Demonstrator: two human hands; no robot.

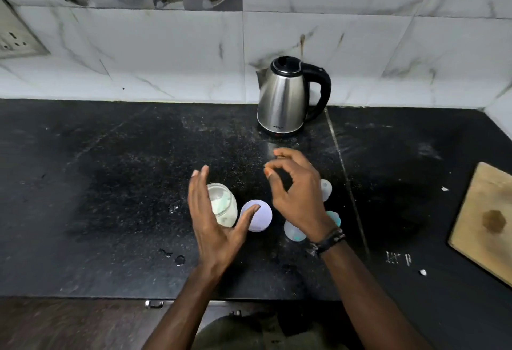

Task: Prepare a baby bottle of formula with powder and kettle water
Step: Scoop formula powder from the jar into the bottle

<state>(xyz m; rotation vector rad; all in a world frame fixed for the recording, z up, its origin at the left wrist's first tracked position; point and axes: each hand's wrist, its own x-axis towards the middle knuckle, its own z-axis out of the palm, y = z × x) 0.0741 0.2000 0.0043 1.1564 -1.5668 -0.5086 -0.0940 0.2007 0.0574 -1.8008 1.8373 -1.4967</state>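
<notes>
Wall (pixel 332 45): glossy white tiles with grey marble veining; a strip of grey tiles printed with cups along the top.
Counter (pixel 110 183): black speckled stone, matte, dusted with pale powder and a few droplets; one seam runs front to back right of the kettle.
Board (pixel 484 219): pale wood, flat, rounded corner, dark stain near its middle; lies at the right edge of the counter.
Kettle (pixel 285 97): brushed steel, tapered body, black lid and looped black handle; stands upright at the back of the counter against the wall.
Left hand (pixel 219 222): fingers straight and spread, palm turned inward, holding nothing; just beside the jar, thumb tip over the lid.
Right hand (pixel 296 191): fingers loosely curled, thumb near forefinger, nothing visibly held; dark bands at the wrist.
Jar (pixel 223 205): clear, round, upright, uncapped, with whitish powder inside; front centre of counter.
Lid (pixel 259 216): pale lilac disc, flat, just right of the jar.
Bottle parts (pixel 296 232): translucent rounded pieces with teal trim, partly hidden under the right hand; exact shapes unclear.
</notes>
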